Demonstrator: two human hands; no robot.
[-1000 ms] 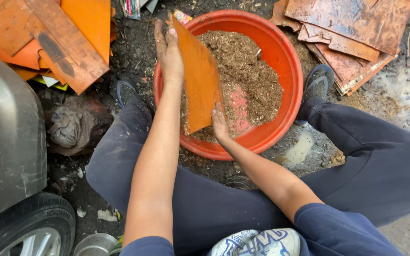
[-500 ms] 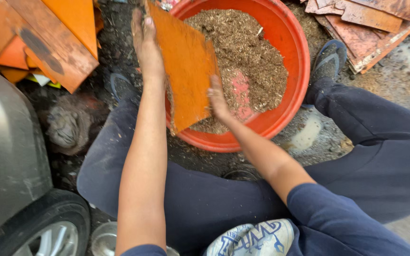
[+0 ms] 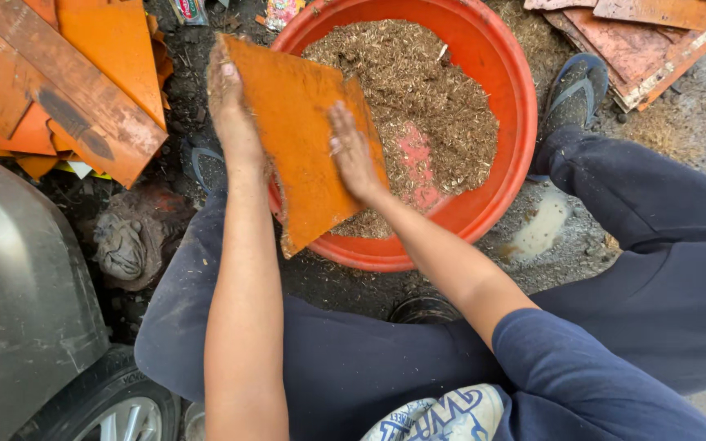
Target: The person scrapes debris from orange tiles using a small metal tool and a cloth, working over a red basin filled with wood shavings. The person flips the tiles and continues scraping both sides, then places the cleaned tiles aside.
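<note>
The left hand (image 3: 229, 102) is lying flat along the far left edge of an orange board (image 3: 304, 135), fingers stretched out straight and pressed against the edge rather than curled round it, so its grip is wide open and only bracing the board from that side. The right hand (image 3: 353, 151) is resting palm down on the board's upper face near its right edge, fingers spread and loose (nothing pinched between them); this grip too is open, pushing on the surface rather than closing on it. Between the two hands the board is being held tilted, its far end over the left rim of a round red-orange basin (image 3: 500, 175) and its near corner hanging just outside the basin's near-left rim. The basin is sitting on the dirt ground between the person's feet, holding a heap of brown, chaff-like shavings (image 3: 418, 98) piled toward its far and middle part. A sandal (image 3: 575, 91) is touching the ground just beside the basin's right rim. More orange boards (image 3: 59, 90) are lying stacked at the far left, and a car tyre (image 3: 112, 404) is showing at the near left.
</note>
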